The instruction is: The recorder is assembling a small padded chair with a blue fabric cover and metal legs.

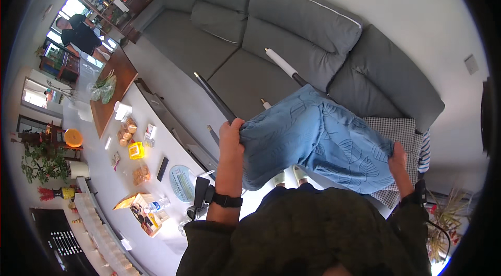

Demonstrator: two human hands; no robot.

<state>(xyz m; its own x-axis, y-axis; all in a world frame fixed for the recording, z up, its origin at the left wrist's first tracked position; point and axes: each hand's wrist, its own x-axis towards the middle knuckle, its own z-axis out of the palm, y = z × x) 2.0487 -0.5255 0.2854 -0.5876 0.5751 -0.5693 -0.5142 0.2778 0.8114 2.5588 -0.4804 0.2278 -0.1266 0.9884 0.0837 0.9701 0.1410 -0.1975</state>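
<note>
Blue leaf-patterned cloth [313, 140] spread between both hands, in front of the grey sofa [302, 22]. Left hand [231, 134] — fingers gripping the cloth's left edge, dark pole [213, 96] just beyond. Right hand [398, 158] — fingers gripping the opposite edge, near a checked cloth [392, 128]. Bench [120, 184], left side, carries packaged food.

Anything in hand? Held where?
Yes, a blue leaf-patterned cloth: left hand grips its left edge, right hand its right edge.
</note>
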